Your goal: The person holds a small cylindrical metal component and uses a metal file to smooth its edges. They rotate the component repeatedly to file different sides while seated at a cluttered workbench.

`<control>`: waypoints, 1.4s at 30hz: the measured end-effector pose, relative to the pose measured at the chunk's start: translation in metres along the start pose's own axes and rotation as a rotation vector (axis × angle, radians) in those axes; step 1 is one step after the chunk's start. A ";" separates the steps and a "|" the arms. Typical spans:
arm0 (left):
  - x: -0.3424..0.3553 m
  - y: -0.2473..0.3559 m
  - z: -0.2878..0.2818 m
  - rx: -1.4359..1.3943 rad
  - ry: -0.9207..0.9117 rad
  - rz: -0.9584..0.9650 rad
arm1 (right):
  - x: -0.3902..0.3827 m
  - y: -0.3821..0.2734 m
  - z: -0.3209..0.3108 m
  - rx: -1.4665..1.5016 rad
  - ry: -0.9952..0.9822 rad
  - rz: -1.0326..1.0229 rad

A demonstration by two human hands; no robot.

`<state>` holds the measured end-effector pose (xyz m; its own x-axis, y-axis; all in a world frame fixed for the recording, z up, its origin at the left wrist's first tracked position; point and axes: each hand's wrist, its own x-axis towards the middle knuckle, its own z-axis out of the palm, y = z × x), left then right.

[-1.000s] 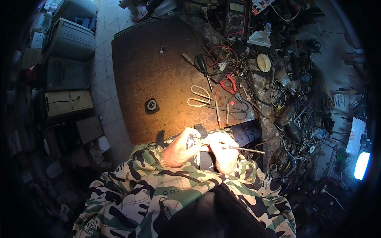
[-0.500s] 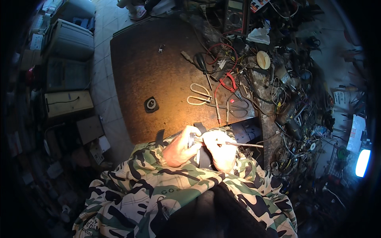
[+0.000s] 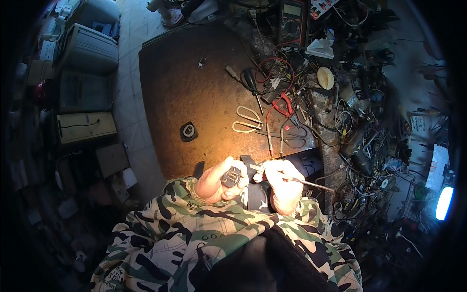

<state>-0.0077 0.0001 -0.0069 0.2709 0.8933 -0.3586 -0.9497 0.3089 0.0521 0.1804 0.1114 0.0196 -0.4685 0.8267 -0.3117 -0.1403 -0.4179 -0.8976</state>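
My left hand (image 3: 214,182) is closed around a small dark round part (image 3: 231,177), its slotted face with light metal strips turned upward. In my right hand (image 3: 284,182) I grip a slim metal tool (image 3: 314,184) between thumb and fingers. The tool's flat pale end (image 3: 256,167) points toward the dark part without touching it, and its thin dark shaft sticks out to the right. Both hands are above my lap at the table's near edge. A black square piece with a ring in it (image 3: 188,131) lies on the wooden table (image 3: 170,92).
Cream-handled scissors (image 3: 247,119), red-handled pliers (image 3: 282,105), a black-handled screwdriver (image 3: 250,82) and a red test probe (image 3: 270,143) lie to the right on the table. Behind them sits a multimeter (image 3: 292,24). Tangled wires and parts (image 3: 357,146) cover the right side.
My hands have moved apart. The left has turned the dark part face up; the right has drawn back to the right with the tool, now tilted. The view has shifted slightly.
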 end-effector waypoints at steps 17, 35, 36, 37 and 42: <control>0.005 0.003 -0.003 0.094 0.230 -0.015 | 0.007 -0.007 0.000 -0.453 -0.233 -0.009; 0.006 0.001 0.011 0.298 0.345 -0.016 | 0.006 0.021 -0.017 -0.504 -0.181 -0.060; 0.006 0.001 0.012 0.295 0.356 -0.019 | 0.006 0.021 -0.018 -0.561 -0.194 -0.098; 0.006 0.001 0.013 0.293 0.366 -0.022 | 0.007 0.024 -0.018 -0.576 -0.201 -0.101; 0.007 0.001 0.017 0.371 0.416 -0.032 | 0.007 0.025 -0.017 -0.559 -0.226 -0.057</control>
<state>-0.0039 0.0120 0.0067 0.1421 0.7008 -0.6991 -0.8025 0.4950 0.3331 0.1885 0.1136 -0.0105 -0.6561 0.7158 -0.2390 0.2800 -0.0631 -0.9579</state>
